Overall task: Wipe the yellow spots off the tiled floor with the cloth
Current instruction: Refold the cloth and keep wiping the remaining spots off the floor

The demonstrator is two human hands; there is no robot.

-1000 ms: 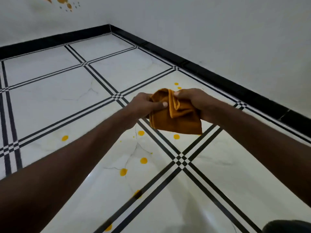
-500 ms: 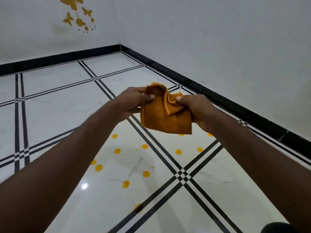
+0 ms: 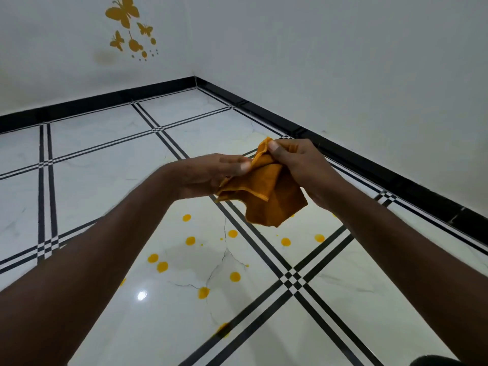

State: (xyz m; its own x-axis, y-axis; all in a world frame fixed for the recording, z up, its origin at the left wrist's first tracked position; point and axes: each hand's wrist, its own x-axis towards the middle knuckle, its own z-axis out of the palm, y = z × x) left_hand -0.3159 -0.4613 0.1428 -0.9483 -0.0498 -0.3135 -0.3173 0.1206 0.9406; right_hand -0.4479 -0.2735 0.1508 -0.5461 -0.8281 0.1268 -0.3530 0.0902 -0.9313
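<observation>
Both forearms (image 3: 111, 260) are bare, no sleeves, rings or watch visible.

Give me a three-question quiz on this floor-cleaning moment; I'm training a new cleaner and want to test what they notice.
1. True or false: the cloth is pressed flat on the tiled floor.
2. Which hand pinches the cloth's top edge? A) left hand B) right hand C) neither
3. Fill in: the decals on the wall are shaped like ____.

Key
1. False: both hands hold it in the air above the yellow spots.
2. B; the left hand holds the cloth lower down, at its side.
3. Butterflies.
</observation>
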